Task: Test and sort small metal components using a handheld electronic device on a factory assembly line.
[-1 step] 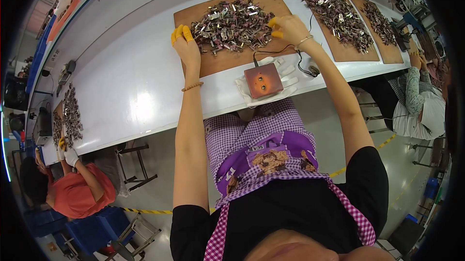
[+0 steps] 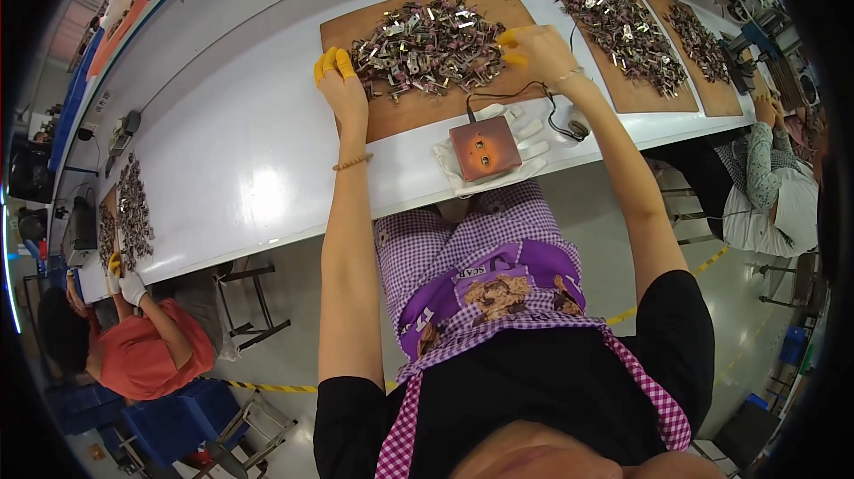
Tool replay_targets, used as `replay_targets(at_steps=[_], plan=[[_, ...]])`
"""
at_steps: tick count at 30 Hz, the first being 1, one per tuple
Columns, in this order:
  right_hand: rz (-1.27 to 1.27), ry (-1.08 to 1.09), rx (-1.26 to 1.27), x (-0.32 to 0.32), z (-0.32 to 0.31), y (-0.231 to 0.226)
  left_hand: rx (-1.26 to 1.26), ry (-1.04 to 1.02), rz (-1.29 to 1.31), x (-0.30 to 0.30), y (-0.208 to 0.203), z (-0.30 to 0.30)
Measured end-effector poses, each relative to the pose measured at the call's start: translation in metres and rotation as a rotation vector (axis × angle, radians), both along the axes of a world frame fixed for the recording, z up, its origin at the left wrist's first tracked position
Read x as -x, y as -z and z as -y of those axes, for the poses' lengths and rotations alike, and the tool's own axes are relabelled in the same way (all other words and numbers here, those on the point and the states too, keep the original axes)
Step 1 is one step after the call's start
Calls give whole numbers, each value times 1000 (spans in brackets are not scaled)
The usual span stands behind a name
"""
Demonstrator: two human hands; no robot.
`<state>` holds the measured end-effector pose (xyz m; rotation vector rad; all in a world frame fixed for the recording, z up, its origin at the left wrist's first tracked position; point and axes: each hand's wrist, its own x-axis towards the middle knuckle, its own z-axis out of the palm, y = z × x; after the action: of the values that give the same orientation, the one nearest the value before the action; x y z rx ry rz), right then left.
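Note:
A heap of small metal parts with purplish bits (image 2: 427,48) lies on a brown board (image 2: 391,119) in front of me. At the heap's left side, my left hand (image 2: 341,88) rests on the board's edge with its fingers stretched out, yellow covers on the fingertips. My right hand (image 2: 541,54) is at the heap's right side, thumb and finger in yellow covers held apart. Nothing shows between them. Below the heap sits a reddish-brown box with two small sockets (image 2: 485,148) on white gloves (image 2: 534,152).
Two more boards with heaps of similar parts (image 2: 623,34) (image 2: 698,43) lie to the right. A black cable (image 2: 534,85) runs from the box past my right wrist. Co-workers sit at far left (image 2: 151,350) and far right (image 2: 769,177). The white table's front edge (image 2: 267,246) is before my lap.
My right hand has shifted slightly to the right, away from the heap, and its thumb and finger have spread a little. My left hand stays in place.

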<state>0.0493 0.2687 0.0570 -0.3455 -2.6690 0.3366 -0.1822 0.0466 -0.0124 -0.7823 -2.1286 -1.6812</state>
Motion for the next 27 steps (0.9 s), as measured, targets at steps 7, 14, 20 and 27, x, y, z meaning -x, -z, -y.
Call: replay_targets(at_steps=[7, 14, 20, 27], plan=[[87, 185, 195, -94, 16, -1, 232, 222, -142, -54, -32, 28], [249, 126, 272, -138, 19, 15, 475, 239, -346, -95, -29, -9], [351, 51, 22, -148, 21, 36, 761, 129, -459, -101, -24, -19], [214, 169, 27, -145, 33, 14, 840, 166, -387, -109, -21, -17]])
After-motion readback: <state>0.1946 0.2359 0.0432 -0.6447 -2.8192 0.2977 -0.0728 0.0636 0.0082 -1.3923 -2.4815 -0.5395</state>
